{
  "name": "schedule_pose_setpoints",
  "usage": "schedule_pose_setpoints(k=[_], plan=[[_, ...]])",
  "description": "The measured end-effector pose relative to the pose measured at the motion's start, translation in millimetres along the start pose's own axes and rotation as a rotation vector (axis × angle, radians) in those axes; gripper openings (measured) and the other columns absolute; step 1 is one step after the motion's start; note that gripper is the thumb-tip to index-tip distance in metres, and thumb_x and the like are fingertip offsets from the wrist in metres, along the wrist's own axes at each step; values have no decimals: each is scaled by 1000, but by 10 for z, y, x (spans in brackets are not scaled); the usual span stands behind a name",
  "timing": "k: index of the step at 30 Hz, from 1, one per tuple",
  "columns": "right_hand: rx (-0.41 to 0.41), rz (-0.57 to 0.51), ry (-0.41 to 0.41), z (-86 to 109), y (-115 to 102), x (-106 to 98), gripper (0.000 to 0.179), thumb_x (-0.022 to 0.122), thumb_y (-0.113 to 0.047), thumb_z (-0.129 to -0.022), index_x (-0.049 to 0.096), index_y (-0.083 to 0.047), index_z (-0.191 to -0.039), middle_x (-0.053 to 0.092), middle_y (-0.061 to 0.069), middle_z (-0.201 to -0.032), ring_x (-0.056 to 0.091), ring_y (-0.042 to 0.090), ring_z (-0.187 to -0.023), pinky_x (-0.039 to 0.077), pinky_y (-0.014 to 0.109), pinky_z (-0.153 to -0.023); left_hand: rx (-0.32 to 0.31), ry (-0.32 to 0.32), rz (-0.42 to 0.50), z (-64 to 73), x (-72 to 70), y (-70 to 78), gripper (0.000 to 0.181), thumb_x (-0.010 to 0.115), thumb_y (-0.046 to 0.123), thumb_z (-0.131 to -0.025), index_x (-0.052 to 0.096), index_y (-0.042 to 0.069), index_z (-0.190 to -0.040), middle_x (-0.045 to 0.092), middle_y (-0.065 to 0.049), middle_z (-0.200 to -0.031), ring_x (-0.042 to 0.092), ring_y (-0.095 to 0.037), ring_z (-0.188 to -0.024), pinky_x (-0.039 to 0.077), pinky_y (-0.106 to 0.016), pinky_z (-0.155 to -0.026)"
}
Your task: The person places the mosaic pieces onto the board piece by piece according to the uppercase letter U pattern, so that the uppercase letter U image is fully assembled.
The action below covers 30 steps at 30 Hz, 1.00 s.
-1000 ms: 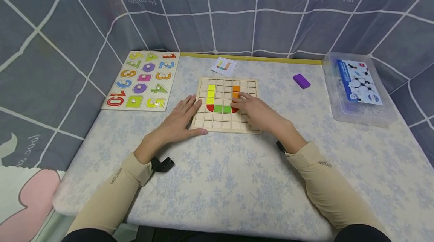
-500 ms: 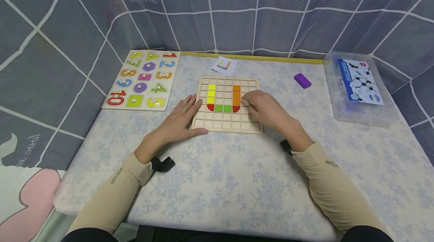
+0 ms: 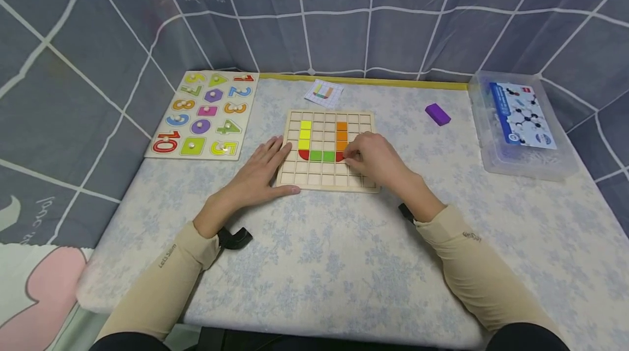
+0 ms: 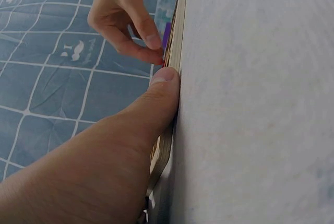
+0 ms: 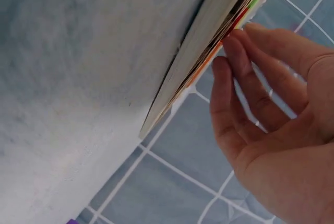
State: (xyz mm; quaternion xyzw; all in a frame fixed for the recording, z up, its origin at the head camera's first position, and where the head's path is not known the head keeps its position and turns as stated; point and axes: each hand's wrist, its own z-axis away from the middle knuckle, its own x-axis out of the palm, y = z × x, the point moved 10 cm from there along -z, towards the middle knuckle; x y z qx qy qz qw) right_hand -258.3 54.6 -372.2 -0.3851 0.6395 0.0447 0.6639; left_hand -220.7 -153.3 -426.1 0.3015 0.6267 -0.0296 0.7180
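A wooden grid board lies mid-table, with yellow tiles, green tiles, orange tiles and two red rounded corner tiles forming a U. My left hand rests along the board's left side, fingers extended; in the left wrist view its thumb touches the near edge. At the U's right corner, my right hand has thumb and index fingertips close together, pinching the right red tile. Seen from the right wrist, these fingers meet the board at that tile, partly covering it.
Behind the board lies a pattern card. A number and shape puzzle sits at the left. To the right are a purple block and a clear plastic box with a printed label. A grey curtain hangs behind the table.
My right hand drew back rightward from the orange tiles, then came left and nearer to the right red corner tile. My left hand has stayed on the board's left edge.
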Motion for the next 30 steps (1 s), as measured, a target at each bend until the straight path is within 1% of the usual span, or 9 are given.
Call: schedule_pose_setpoints(k=[5,7,11,16,20,23,26,28,30], plan=[[-62,-25,-10,43,-85,32,14,78,-9,-95,83,-3,-107,79,12,-102,68,28,-94,59,41,-81,0,1,-1,10,-3,1,108,71,60,-94,13,12,-171,3,-14,-178,-1,-29,-166,2,-47,-136],[-61,-31,1,60,-81,21,13,78,-10,-96,83,-4,-106,79,11,-102,69,27,-93,59,42,-80,3,2,1,13,-7,7,108,72,59,-94,13,11,-171,3,-15,-178,0,-30,-166,2,-48,-136],[-28,-38,48,80,-20,-55,11,77,-13,-97,83,-5,-103,78,10,-99,68,26,-92,58,43,-82,7,1,6,20,-10,29,108,73,59,-94,13,10,-171,3,-16,-178,0,-31,-166,3,-49,-136],[28,-28,84,117,115,-142,12,73,-12,-99,82,-4,-102,79,11,-100,69,29,-100,58,46,-87,12,8,15,8,-3,40,108,74,56,-94,13,10,-171,4,-16,-178,0,-32,-166,2,-50,-135],[68,5,113,146,218,-193,14,70,-11,-100,81,-3,-102,79,12,-101,70,31,-100,58,48,-86,16,15,22,-2,9,38,109,74,56,-93,14,9,-170,5,-16,-178,0,-32,-166,2,-51,-135],[89,-1,135,166,283,-232,15,70,-12,-100,81,-3,-102,79,12,-101,70,32,-100,58,49,-87,12,14,24,15,27,20,109,75,56,-93,15,8,-170,5,-17,-178,1,-33,-166,2,-51,-135],[101,-6,147,206,361,-282,20,72,-17,-101,80,-1,-109,78,16,-109,68,36,-109,56,52,-95,6,11,24,43,41,0,109,74,58,-92,15,8,-170,5,-17,-178,1,-33,-166,3,-52,-135],[116,0,148,256,433,-324,29,72,-22,-102,77,1,-118,76,19,-119,65,39,-119,53,56,-103,1,10,27,64,44,-12,109,74,58,-92,16,8,-170,5,-16,-178,1,-32,-166,2,-52,-135],[146,8,143,333,525,-361,39,70,-28,-103,71,2,-128,70,22,-132,59,41,-130,48,58,-111,-6,15,32,87,36,-23,109,73,60,-92,16,9,-170,6,-15,-178,1,-31,-166,2,-52,-135]])
